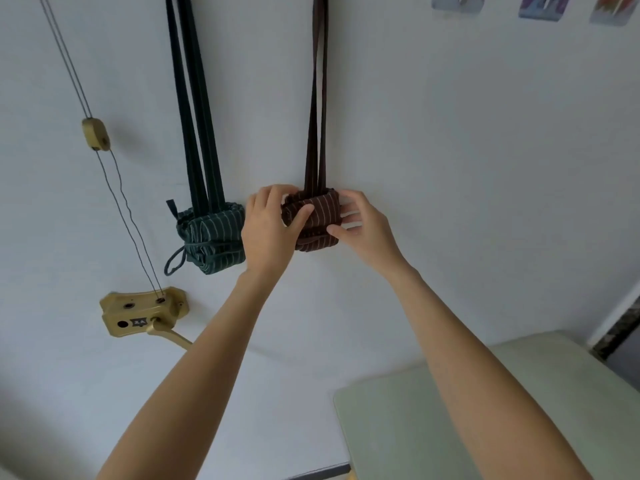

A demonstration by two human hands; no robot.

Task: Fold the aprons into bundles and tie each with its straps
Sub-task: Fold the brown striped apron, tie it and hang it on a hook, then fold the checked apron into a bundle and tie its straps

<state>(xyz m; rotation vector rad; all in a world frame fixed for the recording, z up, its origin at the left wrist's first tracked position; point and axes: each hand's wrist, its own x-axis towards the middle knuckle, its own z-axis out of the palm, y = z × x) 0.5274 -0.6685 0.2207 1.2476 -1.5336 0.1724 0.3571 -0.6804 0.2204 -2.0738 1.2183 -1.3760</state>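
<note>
A brown striped apron bundle (320, 216) hangs against the white wall by its long brown straps (317, 98), which run up out of view. My left hand (266, 230) grips the bundle's left side, thumb across its front. My right hand (363, 226) holds the right side, fingers behind it and thumb at the lower front. To the left hangs a dark green striped apron bundle (213, 237) on its own green straps (194, 98), with a small strap loop (175, 261) dangling at its lower left. Neither hand touches the green bundle.
A brass wall bracket with a crank handle (143, 311) is mounted at lower left, with thin cords rising to a brass cord piece (96, 134). A pale green tabletop (502, 410) fills the lower right. Several coloured hooks (540, 5) sit at the top right of the wall.
</note>
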